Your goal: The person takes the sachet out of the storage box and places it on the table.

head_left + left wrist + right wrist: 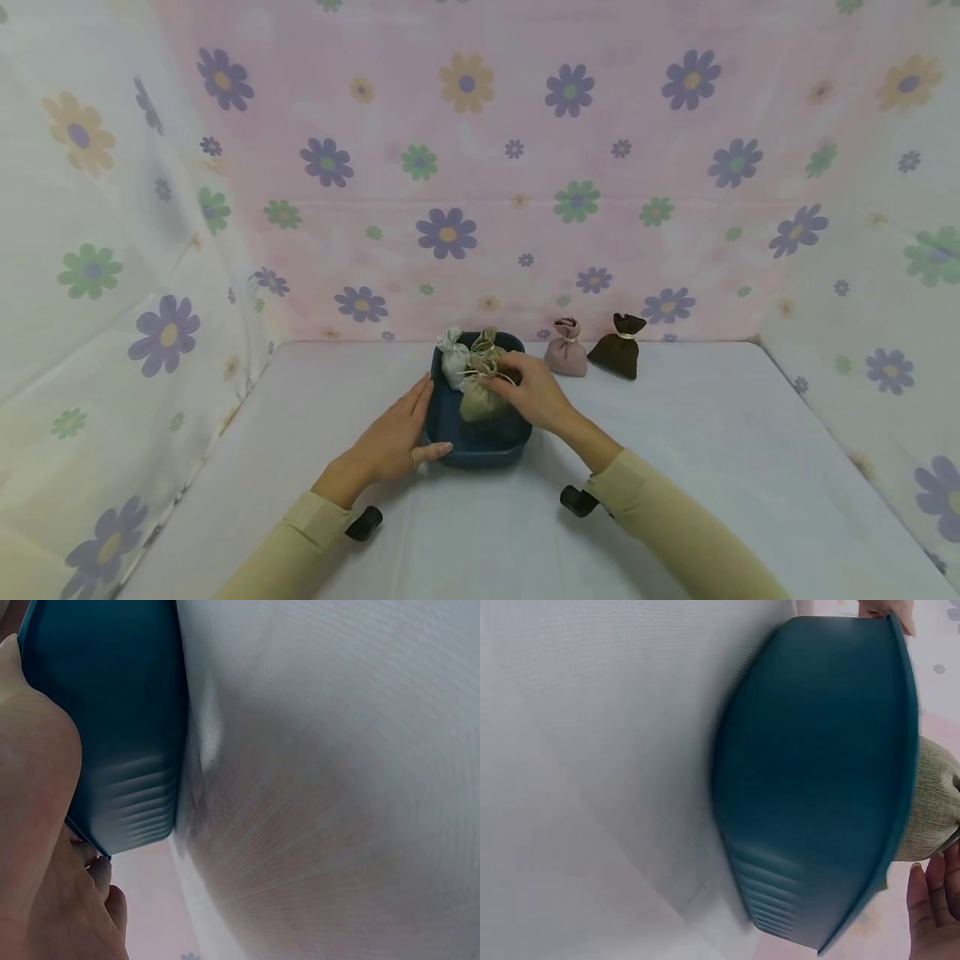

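A dark blue plastic bin (487, 458) stands on the white-covered table. My left hand (386, 437) rests against its left side, fingers extended along the wall and thumb over the near-left corner. With fingertips and thumb, my right hand (534, 392) pinches the gathered neck of an olive-beige drawstring pouch (482, 402). This pouch hangs over the bin's middle, its full bottom above the rim in the right wrist view. Behind it in the bin are a pale grey-white pouch (453, 363) and another olive-beige pouch (486, 337), partly hidden.
Right of the bin, a dusty pink pouch (566, 354) and a dark brown pouch (618, 350) stand by the back edge of the table (675, 450). Flower-printed cloth (517, 175) walls the table at the back and both sides.
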The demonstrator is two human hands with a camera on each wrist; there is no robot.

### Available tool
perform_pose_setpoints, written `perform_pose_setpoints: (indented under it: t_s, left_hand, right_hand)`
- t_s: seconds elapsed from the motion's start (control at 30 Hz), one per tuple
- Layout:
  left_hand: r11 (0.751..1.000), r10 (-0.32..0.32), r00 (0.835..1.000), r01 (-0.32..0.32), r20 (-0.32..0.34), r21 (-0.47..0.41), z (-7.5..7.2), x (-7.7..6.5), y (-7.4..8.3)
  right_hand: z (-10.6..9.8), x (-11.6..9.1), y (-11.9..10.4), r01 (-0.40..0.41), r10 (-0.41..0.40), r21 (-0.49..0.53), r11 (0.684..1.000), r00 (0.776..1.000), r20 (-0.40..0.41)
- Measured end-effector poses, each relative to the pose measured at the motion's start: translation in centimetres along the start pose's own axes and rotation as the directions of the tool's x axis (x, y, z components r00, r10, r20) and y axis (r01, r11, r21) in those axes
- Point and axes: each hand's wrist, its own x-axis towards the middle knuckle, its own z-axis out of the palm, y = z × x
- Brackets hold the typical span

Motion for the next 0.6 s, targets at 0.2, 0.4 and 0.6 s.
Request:
perform_pose_setpoints:
  t_s: [0.2,0.4,0.6]
  left_hand:
    - [1.000,0.009,1.000,-0.009,-0.011,-0.008,0.1,-0.1,-0.1]
    - [1.000,0.007,1.000,-0.007,0.000,-0.009,0.0,-0.1,-0.1]
    - [1.000,0.003,1.000,-0.003,0.017,-0.006,-0.2,0.0,-0.1]
  right_hand:
    - [-1.3,-0.5,-0.4,-0.011,0.011,0.015,1.000,1.000,0.004]
    - [-2.7,-1.1,0.0,-0.009,0.009,-0.002,1.000,1.000,-0.016]
    - [-4.1,-1.6,0.3,-0.010,0.011,0.003,1.000,0.998,-0.054]
